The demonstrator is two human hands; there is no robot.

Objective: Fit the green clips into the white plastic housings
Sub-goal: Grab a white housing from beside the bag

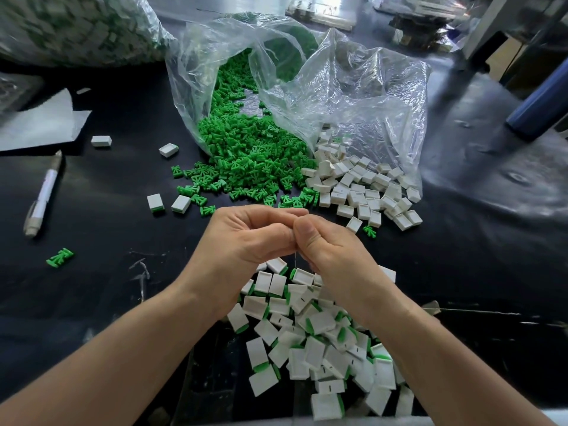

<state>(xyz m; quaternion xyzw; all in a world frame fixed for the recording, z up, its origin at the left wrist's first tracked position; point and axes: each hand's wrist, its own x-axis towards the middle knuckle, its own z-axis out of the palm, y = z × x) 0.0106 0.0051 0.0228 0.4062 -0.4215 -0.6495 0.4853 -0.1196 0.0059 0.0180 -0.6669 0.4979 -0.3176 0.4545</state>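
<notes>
My left hand [246,238] and my right hand [325,250] meet fingertip to fingertip above the black table, all fingers curled inward. Whatever lies between the fingers is hidden by the hands. Loose green clips [246,158] spill from a clear plastic bag [338,87] just beyond the hands. Empty white housings [362,192] lie in a heap to the right of the clips. Below my wrists sits a pile of white housings with green clips in them [319,339].
A white pen [43,198] lies at the left, with white paper [43,121] behind it. A stray green clip [60,257] and a few single housings [167,150] are scattered on the black mat [107,272]. Another full bag [76,26] stands far left.
</notes>
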